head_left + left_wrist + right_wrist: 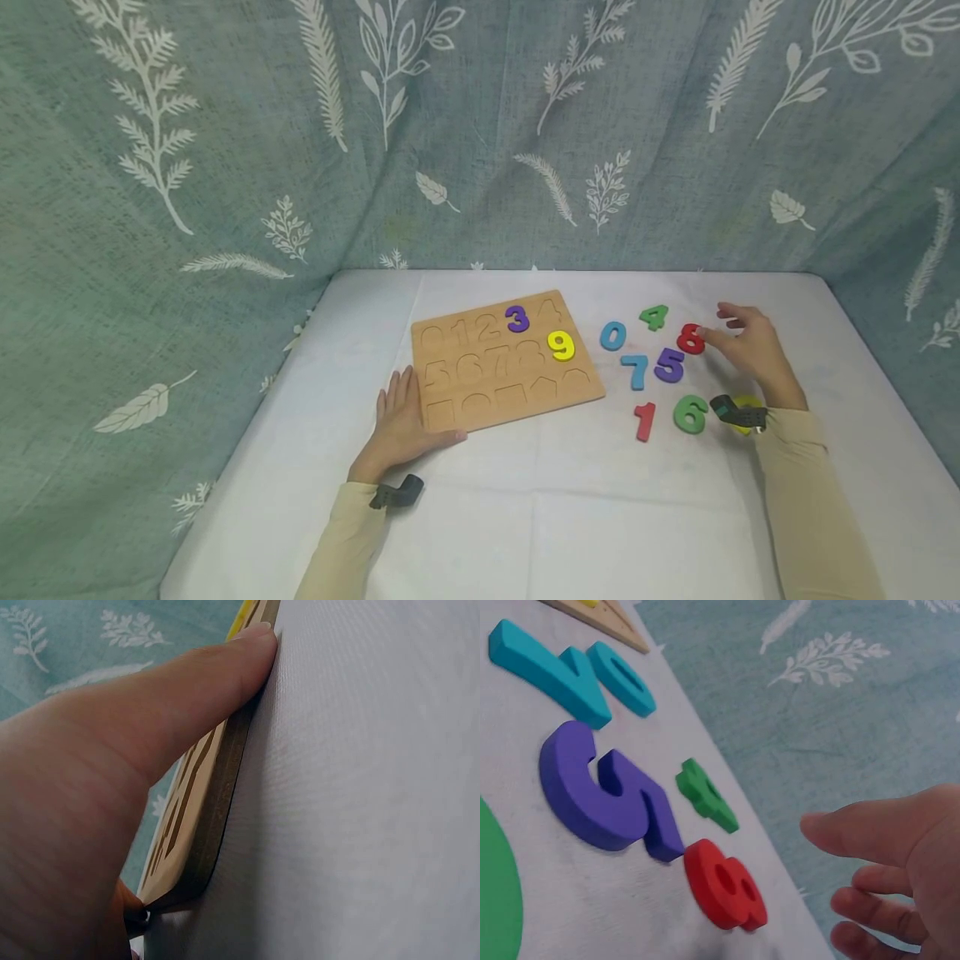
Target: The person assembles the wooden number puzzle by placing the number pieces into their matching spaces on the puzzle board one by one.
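My left hand point(401, 425) rests at the near left corner of a wooden number puzzle board point(442, 347). Its fingers lie along the left side, and the straight thumb point(202, 682) runs along the near edge. A purple 3 point(517, 318) and a yellow 9 point(561, 345) sit on the board, among outlined slots. On the right, my right hand point(750, 346) hovers by a red 8 point(691, 339), thumb and fingers apart with nothing between them. In the right wrist view the red 8 point(714, 881) lies on the cloth below the thumb, apart from it.
Loose numbers lie between board and right hand: blue 0 point(603, 340), green 4 point(654, 321), blue 7 point(639, 372), purple 5 point(670, 375), red 1 point(644, 422), green 6 point(681, 423). A yellow piece point(746, 402) is partly hidden under the right wrist. A leaf-patterned curtain point(480, 208) hangs behind the table.
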`<action>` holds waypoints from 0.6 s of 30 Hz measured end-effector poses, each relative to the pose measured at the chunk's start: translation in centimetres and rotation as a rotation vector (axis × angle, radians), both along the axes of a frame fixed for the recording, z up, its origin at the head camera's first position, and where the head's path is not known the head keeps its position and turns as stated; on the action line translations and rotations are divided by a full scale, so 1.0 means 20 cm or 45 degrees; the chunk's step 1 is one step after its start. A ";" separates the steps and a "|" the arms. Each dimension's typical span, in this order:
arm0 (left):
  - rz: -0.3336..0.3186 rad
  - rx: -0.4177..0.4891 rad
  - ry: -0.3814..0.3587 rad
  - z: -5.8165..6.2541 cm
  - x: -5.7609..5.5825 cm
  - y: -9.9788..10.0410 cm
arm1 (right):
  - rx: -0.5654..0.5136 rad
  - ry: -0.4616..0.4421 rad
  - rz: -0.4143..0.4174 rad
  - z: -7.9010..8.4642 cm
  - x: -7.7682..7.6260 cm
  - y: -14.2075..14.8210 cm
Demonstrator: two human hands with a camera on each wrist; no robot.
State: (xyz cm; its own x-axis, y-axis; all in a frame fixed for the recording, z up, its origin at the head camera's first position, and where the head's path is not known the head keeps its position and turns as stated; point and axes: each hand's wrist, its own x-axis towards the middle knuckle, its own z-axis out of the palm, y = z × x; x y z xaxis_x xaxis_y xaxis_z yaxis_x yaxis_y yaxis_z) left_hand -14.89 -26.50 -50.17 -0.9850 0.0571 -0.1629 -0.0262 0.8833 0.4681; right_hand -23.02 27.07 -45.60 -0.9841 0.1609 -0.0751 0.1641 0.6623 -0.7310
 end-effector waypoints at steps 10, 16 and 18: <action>-0.001 0.010 0.003 0.00 0.00 0.00 | 0.042 -0.127 0.100 -0.05 -0.03 0.01; -0.001 0.012 0.002 0.00 0.00 0.00 | 0.069 -0.142 0.153 -0.08 -0.03 0.00; 0.000 0.010 0.000 0.01 0.00 0.00 | 0.090 -0.146 0.161 -0.08 -0.03 -0.01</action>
